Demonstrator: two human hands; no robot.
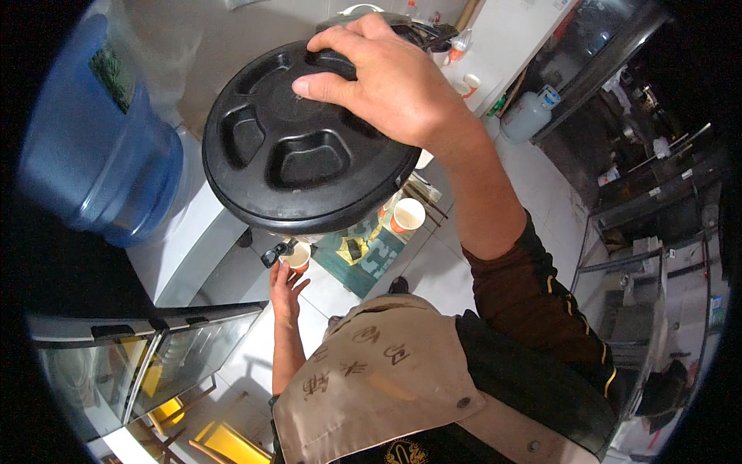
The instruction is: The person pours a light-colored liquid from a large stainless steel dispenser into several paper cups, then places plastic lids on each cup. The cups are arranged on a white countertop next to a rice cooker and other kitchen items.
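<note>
A large round black plastic lid (313, 156) with moulded recesses tops a drink dispenser, whose body is mostly hidden below it. My right hand (394, 81) grips the lid's far edge, thumb on top. Lower down, my left hand (287, 290) has its fingertips at a paper cup (298, 256) under the dispenser's black tap (277, 253). The cup is upright and its inside looks pale; the lid partly covers the view of it. Another paper cup (408, 214) stands on a worn green surface (371, 261) beside the dispenser.
A big blue water bottle (127, 145) stands at left on a white unit. Paper cups (470, 84) and a bottle are on the white counter at the top. A grey gas cylinder (527, 116) stands on the floor at right. Glass-doored cabinets (191, 354) and yellow chairs (229, 443) are at lower left.
</note>
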